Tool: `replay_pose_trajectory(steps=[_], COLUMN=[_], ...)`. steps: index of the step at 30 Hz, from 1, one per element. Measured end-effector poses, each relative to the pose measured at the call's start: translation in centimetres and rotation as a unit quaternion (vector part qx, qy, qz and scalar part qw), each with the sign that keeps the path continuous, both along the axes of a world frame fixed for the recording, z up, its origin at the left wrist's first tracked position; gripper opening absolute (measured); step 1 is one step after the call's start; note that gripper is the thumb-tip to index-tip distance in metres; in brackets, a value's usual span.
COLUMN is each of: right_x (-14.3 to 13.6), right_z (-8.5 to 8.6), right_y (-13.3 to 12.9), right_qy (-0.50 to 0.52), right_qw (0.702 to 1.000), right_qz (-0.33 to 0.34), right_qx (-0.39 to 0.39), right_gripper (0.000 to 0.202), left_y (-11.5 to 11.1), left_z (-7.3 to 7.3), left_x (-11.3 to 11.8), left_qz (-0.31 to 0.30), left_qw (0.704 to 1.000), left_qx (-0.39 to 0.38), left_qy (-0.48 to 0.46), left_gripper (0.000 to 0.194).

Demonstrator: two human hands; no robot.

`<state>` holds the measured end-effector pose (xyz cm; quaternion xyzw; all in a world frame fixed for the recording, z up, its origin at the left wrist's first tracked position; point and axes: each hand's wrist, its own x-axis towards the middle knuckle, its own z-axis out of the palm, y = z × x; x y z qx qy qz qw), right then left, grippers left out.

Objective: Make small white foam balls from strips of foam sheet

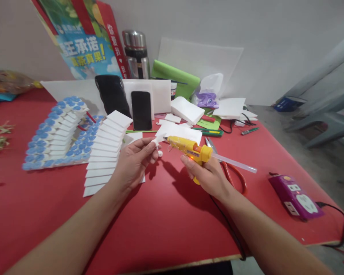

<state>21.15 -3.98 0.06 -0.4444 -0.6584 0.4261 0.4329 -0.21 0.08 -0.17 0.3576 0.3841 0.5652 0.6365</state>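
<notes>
My right hand (208,172) is wrapped round a yellow hot glue gun (189,147), a clear glue stick (237,163) jutting from its back. The gun's tip points left, right beside a small white piece (155,142) pinched in my left hand (137,156). Another small white piece (160,153) shows just below those fingers; whether they hold it too I cannot tell. Left of my hand, white foam-board strips (106,156) lie fanned like steps. Beyond them is a curved stair model (57,133) edged with blue and white rounds.
Orange-handled scissors (240,177) lie behind my right hand, the glue gun's cord running below. A purple power strip (295,196) sits at the right. A black phone (141,110), a steel thermos (136,53), white boards and a green utility knife (210,132) stand or lie at the back.
</notes>
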Motion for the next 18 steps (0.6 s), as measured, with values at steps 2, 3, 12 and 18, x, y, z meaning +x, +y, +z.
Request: replay_pose_trajectory(steps=[2,3,12,18], right_x=[0.0,0.0,0.3,1.6], right_z=[0.0,0.1,0.0,1.6], right_y=[-0.1,-0.1,0.5,1.2], right_qy=[-0.014,-0.016,-0.01,-0.011], right_qw=[1.0,1.0,0.998,0.984], right_qz=[-0.008,-0.008,-0.066,-0.177], right_qx=[-0.006,-0.006,-0.015,-0.02], right_gripper=[0.045,0.044,0.048,0.043], left_y=[0.0,-0.1,-0.1,-0.1], left_z=[-0.1,-0.1,-0.1,-0.3], left_x=[0.0,0.1,0.1,0.1], left_qz=[0.002,0.002,-0.004,-0.003], left_qw=[1.0,1.0,1.0,1.0], left_qx=[0.0,0.0,0.003,0.02], left_qy=[0.003,0.006,0.013,0.019], left_gripper=[0.037,0.038,0.036,0.035])
